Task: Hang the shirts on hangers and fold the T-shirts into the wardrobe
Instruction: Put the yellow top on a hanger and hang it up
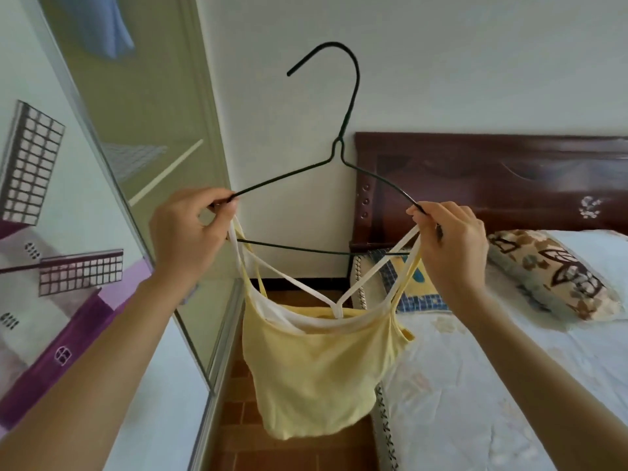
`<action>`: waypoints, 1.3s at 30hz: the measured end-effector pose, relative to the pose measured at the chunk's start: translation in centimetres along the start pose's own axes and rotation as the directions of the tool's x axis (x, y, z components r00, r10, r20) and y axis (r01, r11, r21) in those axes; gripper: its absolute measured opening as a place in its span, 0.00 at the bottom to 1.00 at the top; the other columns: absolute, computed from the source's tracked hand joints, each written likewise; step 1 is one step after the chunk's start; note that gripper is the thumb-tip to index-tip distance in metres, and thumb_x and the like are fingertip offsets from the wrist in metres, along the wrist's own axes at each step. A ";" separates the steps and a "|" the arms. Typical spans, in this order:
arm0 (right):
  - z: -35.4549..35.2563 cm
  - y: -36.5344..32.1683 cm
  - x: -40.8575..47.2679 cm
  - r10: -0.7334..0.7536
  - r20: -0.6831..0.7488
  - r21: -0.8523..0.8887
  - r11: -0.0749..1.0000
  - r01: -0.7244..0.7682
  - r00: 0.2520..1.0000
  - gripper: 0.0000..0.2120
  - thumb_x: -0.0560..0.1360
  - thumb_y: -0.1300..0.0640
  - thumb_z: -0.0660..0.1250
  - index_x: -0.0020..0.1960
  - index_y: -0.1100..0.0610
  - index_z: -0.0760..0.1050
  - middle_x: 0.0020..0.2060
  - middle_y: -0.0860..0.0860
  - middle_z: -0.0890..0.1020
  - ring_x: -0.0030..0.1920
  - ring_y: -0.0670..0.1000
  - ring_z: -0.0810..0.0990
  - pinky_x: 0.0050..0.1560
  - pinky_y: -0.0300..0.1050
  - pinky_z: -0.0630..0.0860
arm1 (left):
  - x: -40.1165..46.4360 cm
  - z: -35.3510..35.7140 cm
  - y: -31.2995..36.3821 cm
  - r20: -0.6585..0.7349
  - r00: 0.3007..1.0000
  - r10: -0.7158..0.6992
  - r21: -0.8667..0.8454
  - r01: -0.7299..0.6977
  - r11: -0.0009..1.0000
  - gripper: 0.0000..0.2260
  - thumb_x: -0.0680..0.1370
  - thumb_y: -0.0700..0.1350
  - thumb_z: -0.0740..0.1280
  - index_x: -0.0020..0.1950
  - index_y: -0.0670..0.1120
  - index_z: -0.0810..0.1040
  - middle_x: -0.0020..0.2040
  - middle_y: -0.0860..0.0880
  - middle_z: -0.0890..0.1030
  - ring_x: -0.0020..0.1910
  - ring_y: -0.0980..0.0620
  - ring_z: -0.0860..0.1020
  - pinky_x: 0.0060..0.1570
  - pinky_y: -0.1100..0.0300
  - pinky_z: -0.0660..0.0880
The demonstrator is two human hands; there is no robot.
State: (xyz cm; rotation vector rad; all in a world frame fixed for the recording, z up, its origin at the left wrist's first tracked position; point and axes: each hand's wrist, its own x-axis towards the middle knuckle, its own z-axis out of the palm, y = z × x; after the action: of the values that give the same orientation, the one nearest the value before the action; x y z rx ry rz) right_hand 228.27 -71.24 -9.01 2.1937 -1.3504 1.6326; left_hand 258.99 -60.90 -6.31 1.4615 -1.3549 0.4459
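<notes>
The big bed point(475, 385) is on my right, with its dark wood headboard point(492, 171), and the wardrobe door point(68, 232) is on my left. In between, up in the air, I hold a thin black hanger point(350, 107). A little yellow top point(316, 368) hangs under it. My left hand point(187, 239) pinches the left end of the hanger and the white straps point(295, 283) there. My right hand point(452, 243) pinches the right end and its straps. I think I am putting the top on the hanger. Next, I need both straps to sit on the hanger's ends so they will not slip off. Then I can hook it in the wardrobe.
</notes>
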 end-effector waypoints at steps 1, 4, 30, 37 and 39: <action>1.3 0.5 1.6 -0.010 0.000 0.027 1.000 0.010 1.000 0.11 0.79 0.56 0.63 0.52 0.58 0.83 0.43 0.52 0.84 0.45 0.56 0.79 0.50 0.52 0.71 | 1.2 1.0 -0.3 -0.019 1.000 -0.010 0.011 0.010 1.000 0.09 0.76 0.44 0.68 0.48 0.41 0.85 0.41 0.47 0.83 0.41 0.57 0.75 0.41 0.76 0.65; 4.6 2.2 6.5 -0.034 0.021 0.091 0.995 0.032 0.999 0.11 0.79 0.57 0.63 0.52 0.58 0.83 0.43 0.52 0.85 0.44 0.56 0.79 0.50 0.57 0.74 | 4.9 3.7 -1.2 -0.062 0.998 -0.033 0.030 0.035 0.999 0.09 0.76 0.44 0.67 0.49 0.41 0.84 0.42 0.47 0.83 0.41 0.56 0.76 0.41 0.69 0.69; 37.9 3.2 34.7 -0.219 0.034 0.280 0.939 0.201 0.975 0.11 0.79 0.55 0.62 0.52 0.57 0.82 0.39 0.52 0.83 0.42 0.57 0.80 0.39 0.55 0.77 | 29.2 17.2 -20.2 -0.317 0.935 -0.156 0.171 0.219 0.961 0.03 0.75 0.43 0.71 0.46 0.46 0.84 0.39 0.55 0.80 0.45 0.48 0.80 0.46 0.52 0.73; 45.6 0.8 42.1 -0.272 -0.065 0.243 0.929 0.279 0.960 0.09 0.80 0.55 0.64 0.49 0.57 0.81 0.37 0.51 0.81 0.39 0.57 0.78 0.38 0.46 0.68 | 36.5 18.0 -25.1 -0.351 0.926 -0.141 0.200 0.222 0.954 0.03 0.76 0.43 0.70 0.46 0.46 0.83 0.39 0.53 0.80 0.45 0.47 0.80 0.47 0.51 0.74; 47.8 -0.2 44.4 -0.277 -0.070 0.256 0.923 0.286 0.958 0.08 0.80 0.56 0.64 0.48 0.57 0.81 0.37 0.51 0.81 0.40 0.56 0.78 0.39 0.45 0.67 | 38.7 18.1 -26.4 -0.365 0.920 -0.143 0.220 0.234 0.947 0.03 0.76 0.44 0.70 0.47 0.47 0.83 0.39 0.53 0.80 0.45 0.48 0.80 0.47 0.51 0.73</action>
State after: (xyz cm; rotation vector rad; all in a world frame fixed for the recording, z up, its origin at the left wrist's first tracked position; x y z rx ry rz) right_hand 264.83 -122.91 6.69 2.3552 -0.7959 1.8094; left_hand 286.98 -100.29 7.12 1.6207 -0.8878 0.7373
